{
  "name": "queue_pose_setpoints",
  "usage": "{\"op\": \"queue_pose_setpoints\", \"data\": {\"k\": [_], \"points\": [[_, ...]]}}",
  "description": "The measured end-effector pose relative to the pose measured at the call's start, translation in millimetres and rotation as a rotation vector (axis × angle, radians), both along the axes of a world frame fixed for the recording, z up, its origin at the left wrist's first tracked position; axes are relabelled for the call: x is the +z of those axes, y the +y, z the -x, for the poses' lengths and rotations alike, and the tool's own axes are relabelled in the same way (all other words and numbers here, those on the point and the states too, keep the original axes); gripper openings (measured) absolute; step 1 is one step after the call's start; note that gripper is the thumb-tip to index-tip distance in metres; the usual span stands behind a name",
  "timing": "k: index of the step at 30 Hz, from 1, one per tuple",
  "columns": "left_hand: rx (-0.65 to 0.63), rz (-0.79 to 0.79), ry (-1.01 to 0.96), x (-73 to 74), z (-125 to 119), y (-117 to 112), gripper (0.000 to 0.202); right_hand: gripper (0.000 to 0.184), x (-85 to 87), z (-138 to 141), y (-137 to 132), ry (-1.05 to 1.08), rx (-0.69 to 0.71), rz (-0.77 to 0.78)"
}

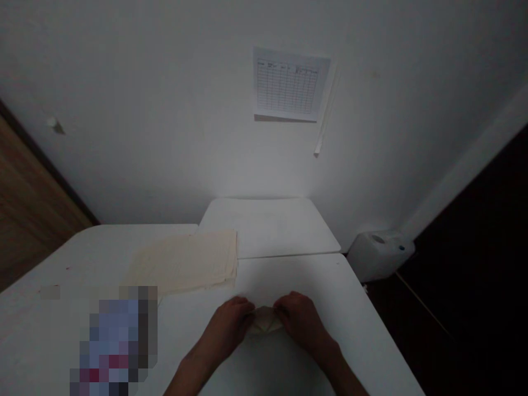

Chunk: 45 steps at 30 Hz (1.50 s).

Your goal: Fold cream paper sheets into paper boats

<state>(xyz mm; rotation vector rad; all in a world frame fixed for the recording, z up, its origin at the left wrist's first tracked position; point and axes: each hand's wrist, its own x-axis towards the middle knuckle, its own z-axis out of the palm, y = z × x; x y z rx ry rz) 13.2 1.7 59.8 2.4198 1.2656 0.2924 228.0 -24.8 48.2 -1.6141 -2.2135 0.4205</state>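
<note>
Workpiece: a small, thin pale piece (pixel 264 322), located at the bottom centre of the frame, between the two hands. Diagonal lines cross its face and suggest folds. Dim light does not show whether it is cloth or paper, nor whether its lower edge touches the counter (pixel 289 278).

Hands: the fingers of the left hand (pixel 234 320) pinch the piece at its left end; the fingers of the right hand (pixel 300 318) pinch it at its right end. Both grips are closed at the upper corners.

Progress (judged): handling is under way. Done: the piece is gripped at both ends and appears at least partly folded. Not yet done: release of the piece. The number of folds left cannot be determined.

Surroundings: left of centre in the frame, a layered stack of cream sheets (pixel 185 263) lies flat on the counter, apart from the hands. Its match in colour suggests similar material. At lower left, a pixelated patch conceals its contents. At right, beyond the counter edge, stands a whitish container (pixel 376 258). At upper centre, a printed chart (pixel 289 85) is mounted on the wall (pixel 165 110).
</note>
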Motion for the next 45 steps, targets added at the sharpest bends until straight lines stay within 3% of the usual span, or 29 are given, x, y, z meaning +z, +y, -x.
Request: {"op": "queue_pose_setpoints", "data": {"k": [9, 14, 19, 27, 32, 38, 45], "points": [[0.030, 0.112, -0.198, 3.8, 13.0, -6.2, 0.034, 0.021, -0.8, -0.8, -0.8, -0.021, -0.006, -0.022], [0.111, 0.167, -0.289, -9.7, 27.0, -9.4, 0.041, 0.020, -4.2, 1.2, -1.1, -0.003, -0.019, -0.051], [0.105, 0.158, -0.340, -21.0, 36.2, -10.3, 0.042, 0.017, -9.4, 2.7, -2.8, -0.011, -0.024, -0.092], [0.144, 0.131, -0.437, -36.6, 26.9, -7.8, 0.033, 0.019, -14.8, 4.3, -3.8, 0.169, -0.026, -0.146], [0.104, 0.076, -0.467, -34.0, 20.2, -7.0, 0.026, 0.022, -20.3, -1.5, -3.2, 0.317, -0.049, -0.130], [0.055, -0.081, -0.394, -29.2, 19.3, -10.3, 0.024, 0.020, -20.2, -9.3, -7.8, 0.369, -0.036, -0.103], [-0.040, -0.209, -0.042, -15.4, -2.2, -8.2, 0.019, 0.021, -14.6, 0.6, -8.0, 0.272, 0.016, -0.099]]}}
